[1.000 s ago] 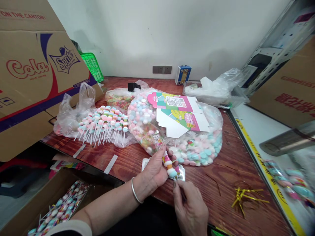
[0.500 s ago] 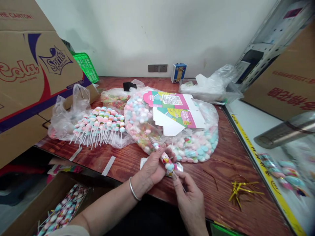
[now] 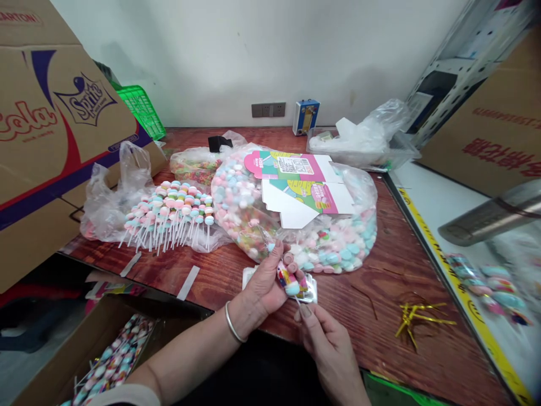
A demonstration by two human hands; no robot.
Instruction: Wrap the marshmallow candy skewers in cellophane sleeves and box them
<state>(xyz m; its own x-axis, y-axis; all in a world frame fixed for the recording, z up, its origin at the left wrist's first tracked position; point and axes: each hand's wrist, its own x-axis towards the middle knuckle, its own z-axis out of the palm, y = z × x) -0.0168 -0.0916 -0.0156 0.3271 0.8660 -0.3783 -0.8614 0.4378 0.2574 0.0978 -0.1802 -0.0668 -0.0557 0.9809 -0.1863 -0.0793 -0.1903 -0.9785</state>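
Near the table's front edge, my left hand (image 3: 270, 282) is closed around a wrapped candy lollipop (image 3: 291, 283) with pink, white and pale blue pieces. Its white stick points down toward my right hand (image 3: 323, 338), whose thumb and fingers pinch the stick's lower end. A silvery packet (image 3: 249, 275) lies partly hidden under my left hand. Behind the hands sits a big clear bag of pastel candies (image 3: 350, 248), with a printed flat carton (image 3: 296, 183) on top. Several unwrapped candy lollipops (image 3: 181, 203) rest on plastic at the left. Gold twist ties (image 3: 412, 322) lie at the right.
A large cardboard box (image 3: 51, 124) stands at the left. Below it, an open carton (image 3: 54, 349) holds several wrapped lollipops. A clear tray (image 3: 359, 152) with plastic bags is at the back right. A metal cylinder (image 3: 486, 217) and wrapped lollipops (image 3: 484, 285) lie on the white right-hand surface.
My right hand has moved slightly down, showing more of the white stick. My left fingers have curled further over the lollipop's upper part. The camera view has shifted a little.
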